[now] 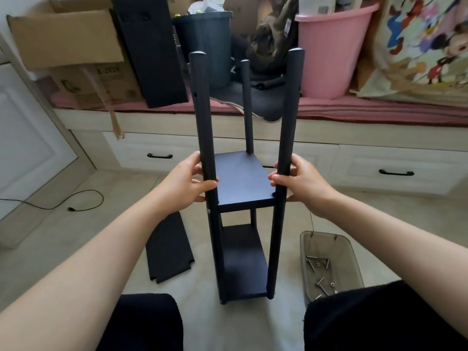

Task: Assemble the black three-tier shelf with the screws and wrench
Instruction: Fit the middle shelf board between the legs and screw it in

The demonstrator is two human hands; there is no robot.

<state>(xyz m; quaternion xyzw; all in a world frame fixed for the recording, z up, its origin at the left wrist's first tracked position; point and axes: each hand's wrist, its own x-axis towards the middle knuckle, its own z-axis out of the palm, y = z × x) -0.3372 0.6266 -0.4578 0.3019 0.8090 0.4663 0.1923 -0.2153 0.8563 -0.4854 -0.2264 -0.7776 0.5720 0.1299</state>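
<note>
Far left, our cardboard box (71, 39) shows print too blurred to read. On the floor lies a loose black shelf panel (169, 252). Our left hand (188, 183) curls round the left post (202, 127); the black shelf (243, 183) stands upright on the floor between our knees, two tiers fitted. Our right hand (298, 181) wraps the right post (288, 127). Right again, screws (320, 273) lie in a clear tray (329, 239).

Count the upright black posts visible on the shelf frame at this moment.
3: the near-left post in the left hand, the near-right post in the right hand, and the far post. A fourth may be hidden.
</note>
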